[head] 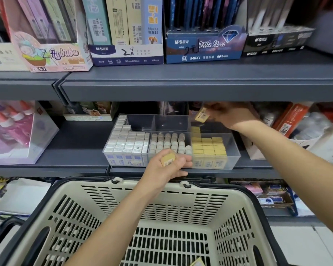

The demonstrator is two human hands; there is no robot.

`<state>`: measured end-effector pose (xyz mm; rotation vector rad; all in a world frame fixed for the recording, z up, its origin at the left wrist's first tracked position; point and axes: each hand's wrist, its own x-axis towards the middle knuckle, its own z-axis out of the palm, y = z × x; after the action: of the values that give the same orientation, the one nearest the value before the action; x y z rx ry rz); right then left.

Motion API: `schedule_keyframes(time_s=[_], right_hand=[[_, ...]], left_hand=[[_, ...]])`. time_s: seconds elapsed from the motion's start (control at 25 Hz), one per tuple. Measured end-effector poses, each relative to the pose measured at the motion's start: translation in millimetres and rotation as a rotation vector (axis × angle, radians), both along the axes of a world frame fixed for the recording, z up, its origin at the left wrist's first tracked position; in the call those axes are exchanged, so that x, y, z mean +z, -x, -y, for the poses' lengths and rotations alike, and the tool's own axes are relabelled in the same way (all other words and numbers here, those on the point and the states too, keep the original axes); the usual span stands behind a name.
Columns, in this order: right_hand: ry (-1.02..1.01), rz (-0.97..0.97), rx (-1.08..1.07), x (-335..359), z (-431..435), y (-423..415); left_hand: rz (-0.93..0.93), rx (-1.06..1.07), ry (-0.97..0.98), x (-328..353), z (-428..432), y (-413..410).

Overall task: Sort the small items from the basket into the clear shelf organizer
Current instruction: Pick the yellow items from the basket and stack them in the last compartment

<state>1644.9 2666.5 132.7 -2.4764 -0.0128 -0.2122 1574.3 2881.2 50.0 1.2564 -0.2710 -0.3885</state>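
Our right grip (pixel 232 116) pinches a yellow box (pixel 201 114) over the rear of the right compartment in the clear organizer (pixel 169 122). Our left grip (pixel 167 167) curls round a second yellow box (pixel 168 159) at the organizer's front, above the basket (pixel 96 186). We'd seat each upright in the rear gap, flush with neighbours.

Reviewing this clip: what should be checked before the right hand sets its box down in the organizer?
1. Right hand grips yellow box: ok.
2. Box is above the yellow row in the clear organizer: ok.
3. Free room behind that row: ok.
4. Left hand holds second yellow box: ok.
5. Basket emptied: not ok, one yellow item remains.
6. Box facing matches the stocked ones: cannot tell.
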Motion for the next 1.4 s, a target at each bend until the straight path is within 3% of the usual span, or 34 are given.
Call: schedule_keyframes(time_s=[0.08, 0.2, 0.44, 0.6, 0.68, 0.8, 0.88, 1.04, 1.2, 1.28, 1.4], right_hand=[[0.193, 0.026, 0.006, -11, 2, -14], [0.316, -0.013, 0.039, -36, 0, -30], [0.344, -0.204, 0.182, -57, -2, -51], [0.381, -0.138, 0.13, -43, -13, -32], [0.293, -0.022, 0.128, -27, -28, -8], [0.061, -0.024, 0.437, -7, -55, 46], [0.097, -0.018, 0.548, -10, -65, 67], [0.113, 0.027, 0.501, -14, -62, 75], [-0.114, -0.06, 0.371, -2, -34, 59], [-0.027, -0.036, 0.206, 1, -16, 37], [0.234, 0.086, 0.007, -6, 0, 1]], left_hand=[[0.04, 0.03, -0.017, 0, 0, 2], [0.083, 0.054, -0.088, -3, 1, 1], [0.105, 0.052, -0.16, -3, 1, -2], [0.091, 0.042, -0.192, -3, 2, -3], [0.082, 0.043, -0.198, -4, 2, -3], [0.044, 0.053, -0.206, -5, 2, -6], [-0.007, 0.074, -0.238, -4, 4, -8], [0.111, 0.126, -0.37, 4, 7, -2], [0.347, 0.453, -0.475, 8, -10, 3], [0.449, 0.543, -0.573, 8, -20, 4], [0.694, 0.471, -0.864, -4, -21, 6]])
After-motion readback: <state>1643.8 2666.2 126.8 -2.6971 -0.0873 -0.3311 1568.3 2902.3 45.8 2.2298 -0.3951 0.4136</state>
